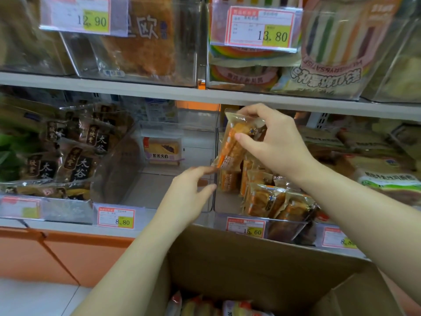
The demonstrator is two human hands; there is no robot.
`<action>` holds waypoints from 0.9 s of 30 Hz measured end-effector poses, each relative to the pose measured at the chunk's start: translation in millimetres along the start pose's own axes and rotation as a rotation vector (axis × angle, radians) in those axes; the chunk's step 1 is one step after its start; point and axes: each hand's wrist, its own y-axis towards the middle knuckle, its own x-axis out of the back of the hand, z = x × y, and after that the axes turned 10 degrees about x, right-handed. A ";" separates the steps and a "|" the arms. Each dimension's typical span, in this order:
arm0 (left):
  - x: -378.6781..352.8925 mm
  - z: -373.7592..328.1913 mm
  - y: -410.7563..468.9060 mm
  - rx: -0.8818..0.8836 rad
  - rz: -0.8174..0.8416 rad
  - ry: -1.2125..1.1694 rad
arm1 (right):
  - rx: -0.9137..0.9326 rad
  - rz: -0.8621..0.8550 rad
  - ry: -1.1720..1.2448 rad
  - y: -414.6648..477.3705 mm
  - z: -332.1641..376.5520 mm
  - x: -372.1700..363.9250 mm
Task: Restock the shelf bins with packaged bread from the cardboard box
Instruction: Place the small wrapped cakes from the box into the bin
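Two hands work at the lower shelf, centre right of the frame. The right hand (pixel 273 142) grips an orange bread packet (pixel 235 142) upright above a clear bin (pixel 222 208). Its thumb lies across the packet's front and its fingers curl over the top edge, and the palm hides the packet's right side. The left hand (pixel 189 192) is open, fingers stretched toward the packet's lower corner; whether the index tip touches it is hard to tell.

In that bin about five more orange packets (pixel 262 199) stand on edge. The right forearm covers some, so the count is uncertain. The middle bin (pixel 159 195) holds one lone packet (pixel 163 150) at its back.

The cardboard box (pixel 250 265) fills the bottom of the frame and is cut off by the lower edge. Roughly three boxed packets (pixel 205 306) peek out, tops only.

Six price tags (pixel 116 217) show, two on the upper shelf and four on the lower. The lower far-left one is a blur, and the rightmost is partly behind the forearm. Dark packets (pixel 75 156) pile at left, too smeared to count.
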 end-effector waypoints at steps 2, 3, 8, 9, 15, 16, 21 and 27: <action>-5.4 2.1 0.0 0.004 0.033 0.033 | -0.047 -0.042 0.009 2.2 -5.8 -2.2; -7.6 2.7 0.2 0.001 0.039 0.050 | -0.056 -0.065 0.012 2.4 -7.8 -3.4; -13.7 7.6 3.5 0.007 0.024 0.069 | 0.020 -0.152 -0.034 -9.1 -10.6 -11.6; -14.1 8.2 4.2 0.008 0.021 0.069 | 0.048 -0.173 -0.033 -13.0 -11.8 -12.8; -15.3 10.0 4.8 -0.009 0.004 0.092 | 0.074 -0.142 -0.049 -29.3 -23.0 -17.9; -15.3 10.2 4.5 -0.009 0.005 0.092 | 0.049 -0.094 -0.048 -28.1 -24.3 -19.6; -15.5 9.1 4.4 -0.020 0.009 0.071 | -0.188 0.217 -0.145 -3.2 -36.4 -37.9; -15.0 7.9 3.0 -0.031 0.004 0.072 | -0.346 0.555 -0.326 12.0 -47.4 -67.0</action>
